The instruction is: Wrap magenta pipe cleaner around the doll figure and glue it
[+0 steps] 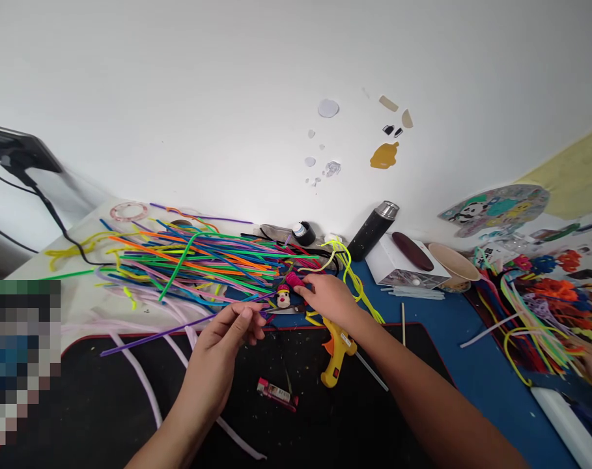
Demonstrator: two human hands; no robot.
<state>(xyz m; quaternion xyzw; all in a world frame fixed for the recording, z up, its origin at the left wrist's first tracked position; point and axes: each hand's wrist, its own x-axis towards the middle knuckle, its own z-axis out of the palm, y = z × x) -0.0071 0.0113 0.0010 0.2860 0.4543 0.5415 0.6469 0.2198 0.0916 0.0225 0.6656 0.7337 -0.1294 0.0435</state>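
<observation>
My left hand pinches a long purple pipe cleaner that runs out to the left over the black mat. My right hand reaches forward, its fingers closed on a small magenta coiled piece. A little red, white and yellow figure lies just left of that hand, with scissors below it. A big heap of coloured pipe cleaners lies behind both hands.
A yellow glue gun lies under my right forearm, a small red object nearer me. A black flask, white box, bowl and more pipe cleaners sit at the right. A cable crosses at left.
</observation>
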